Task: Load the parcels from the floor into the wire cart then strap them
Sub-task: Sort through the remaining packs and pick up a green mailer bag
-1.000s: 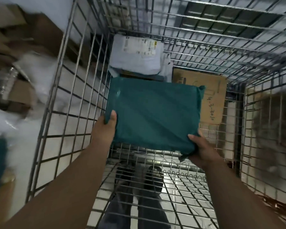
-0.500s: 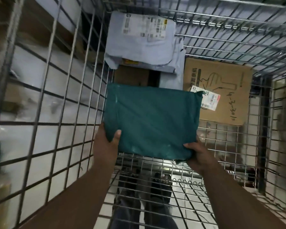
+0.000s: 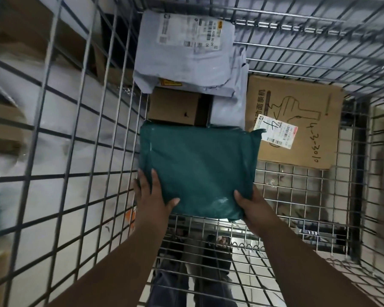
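Wire cart (image 3: 319, 196) mesh fills the frame; at centre, one dark green plastic mailer parcel (image 3: 197, 169) is gripped by left hand (image 3: 151, 196) and right hand (image 3: 253, 206). Two cardboard boxes and grey mailers are seen above.

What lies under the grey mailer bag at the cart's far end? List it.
Under the grey mailer bag, a small brown box and more grey bags show. The rest is covered.

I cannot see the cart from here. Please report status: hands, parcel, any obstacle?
Left hand and right hand both grip green parcel, low inside wire cart. Grey mailer and cardboard box lie beyond; near floor free.
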The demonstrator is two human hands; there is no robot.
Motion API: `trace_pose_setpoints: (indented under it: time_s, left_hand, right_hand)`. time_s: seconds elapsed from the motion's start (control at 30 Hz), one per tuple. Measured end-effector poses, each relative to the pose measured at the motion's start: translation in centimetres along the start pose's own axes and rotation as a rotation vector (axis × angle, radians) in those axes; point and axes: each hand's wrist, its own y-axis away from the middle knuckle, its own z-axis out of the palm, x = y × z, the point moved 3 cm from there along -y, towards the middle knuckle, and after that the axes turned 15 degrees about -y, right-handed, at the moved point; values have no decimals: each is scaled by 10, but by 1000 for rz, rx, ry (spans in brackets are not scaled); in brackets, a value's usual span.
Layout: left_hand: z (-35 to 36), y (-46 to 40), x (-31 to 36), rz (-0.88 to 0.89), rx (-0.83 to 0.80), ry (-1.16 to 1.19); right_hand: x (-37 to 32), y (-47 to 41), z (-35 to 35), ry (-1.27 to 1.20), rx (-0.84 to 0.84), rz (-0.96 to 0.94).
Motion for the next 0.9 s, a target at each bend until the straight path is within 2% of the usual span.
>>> trace_pose_setpoints:
  time_s: [0.17, 0.3, 0.4, 0.5, 0.67, 0.9]
  left_hand:
    - [-4, -2, 5, 8, -26, -66]
    - [-10, -2, 6, -5, -66, -105]
    - [-19, -1, 8, -13, -101, -145]
    - [-37, 1, 15, 1, -126, -198]
    - [-95, 21, 39, 126, -58, -229]
    - [-196, 94, 56, 174, 0, -97]
  right_hand:
    - [0, -1, 1, 110, 73, 0]
    - [-4, 6, 6, 325, 135, -29]
    - [-12, 9, 16, 575, 204, -89]
    - [-22, 21, 31, 693, 273, -179]
    - [-53, 56, 65, 1026, 424, -343]
    - [-102, 139, 135, 1296, 340, -339]
